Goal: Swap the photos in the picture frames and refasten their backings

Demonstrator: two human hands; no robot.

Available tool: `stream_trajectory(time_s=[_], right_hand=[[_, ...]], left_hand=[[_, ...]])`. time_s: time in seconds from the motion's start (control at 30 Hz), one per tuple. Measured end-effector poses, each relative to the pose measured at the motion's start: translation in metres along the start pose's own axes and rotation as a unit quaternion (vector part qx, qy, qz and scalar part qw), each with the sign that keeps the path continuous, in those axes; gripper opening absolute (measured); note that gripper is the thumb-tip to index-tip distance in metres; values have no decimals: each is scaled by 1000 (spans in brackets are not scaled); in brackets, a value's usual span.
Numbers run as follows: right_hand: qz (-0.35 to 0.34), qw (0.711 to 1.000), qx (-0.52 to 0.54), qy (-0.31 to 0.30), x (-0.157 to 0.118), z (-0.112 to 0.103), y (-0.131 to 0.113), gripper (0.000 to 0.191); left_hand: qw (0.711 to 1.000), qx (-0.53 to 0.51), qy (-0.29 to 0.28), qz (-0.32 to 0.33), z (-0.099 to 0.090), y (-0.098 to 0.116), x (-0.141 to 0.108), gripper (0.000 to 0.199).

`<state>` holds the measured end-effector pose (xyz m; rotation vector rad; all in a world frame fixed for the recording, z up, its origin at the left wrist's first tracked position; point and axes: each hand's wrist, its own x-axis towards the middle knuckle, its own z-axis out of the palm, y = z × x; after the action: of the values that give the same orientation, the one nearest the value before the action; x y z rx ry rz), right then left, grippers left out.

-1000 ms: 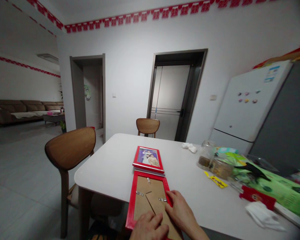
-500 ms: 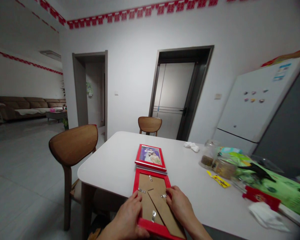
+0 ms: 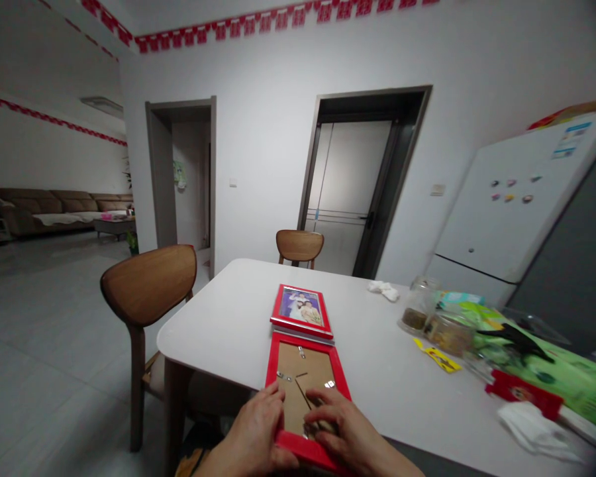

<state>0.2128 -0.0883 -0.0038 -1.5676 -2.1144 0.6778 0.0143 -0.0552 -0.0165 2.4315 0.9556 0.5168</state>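
Note:
A red picture frame (image 3: 345, 381) lies face down at the near table edge, its brown backing board (image 3: 295, 361) and small metal clips showing. Around the frame's left side my left hand (image 3: 261, 424) is closed, fingers on the red border. My right hand (image 3: 340, 424) is over the lower part of the backing, fingers curled near the bottom clip; the fingertips and anything in them are partly hidden. Just beyond, a second red frame with a photo (image 3: 301, 310) lies face up.
Glass jars (image 3: 417, 308), a yellow packet (image 3: 442, 358), a red packet (image 3: 524, 392), a white tissue (image 3: 536, 427) and green bags (image 3: 571, 384) lie on the table's right side. Wooden chairs stand left (image 3: 151, 285) and beyond the table (image 3: 299, 245).
My right hand has moved from the frame's right edge inward and down to the lower clip. The right clip now shows uncovered. My left hand stays at the left side.

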Motion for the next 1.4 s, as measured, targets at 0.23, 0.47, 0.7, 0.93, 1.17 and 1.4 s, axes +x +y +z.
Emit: stream_trajectory(time_s=[0.23,0.47,0.7,0.93,1.17,1.4], right_hand=[[-21,999,-23,44,10,14,-5,16],[1,995,-34,99,28,12,-11,26],[40,979,-136,144,75,26,-16,17],[60,967,-162,188,81,32,-11,19],[98,956,-184,208,83,17,5,26],[170,932,-247,202,83,5,17,30]], left_hand=[[999,14,-17,-28,-2,5,1,55],[1000,1,-13,2,1,0,6,86],[1000,-4,-25,3,-5,4,7,89],[1000,-13,-12,7,-1,2,6,82],[999,-24,34,23,9,-6,10,76],[998,-25,36,39,15,-12,12,73]])
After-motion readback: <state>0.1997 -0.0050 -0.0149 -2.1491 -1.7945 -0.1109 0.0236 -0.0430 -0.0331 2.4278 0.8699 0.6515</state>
